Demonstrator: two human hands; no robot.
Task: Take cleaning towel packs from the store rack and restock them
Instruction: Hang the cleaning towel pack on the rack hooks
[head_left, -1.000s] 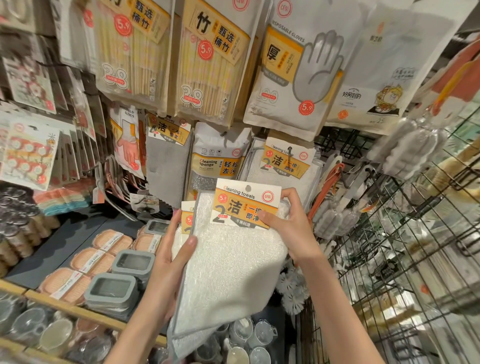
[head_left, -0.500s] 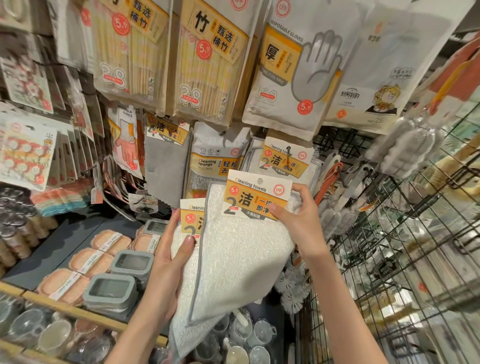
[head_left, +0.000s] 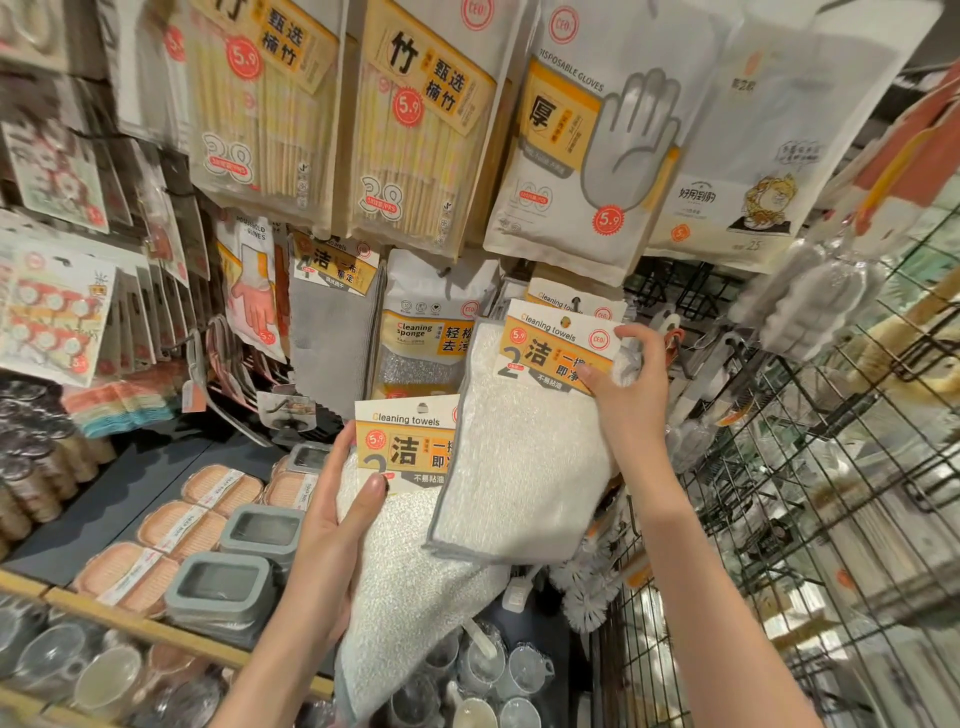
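my right hand (head_left: 631, 395) is pinching one towel pack (head_left: 524, 457) by its card, up and right of my left hand (head_left: 332, 525), which grips a second pack (head_left: 400, 566) underneath

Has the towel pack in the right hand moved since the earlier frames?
Yes. The right hand has carried its towel pack up and right, toward the hanging towel packs.
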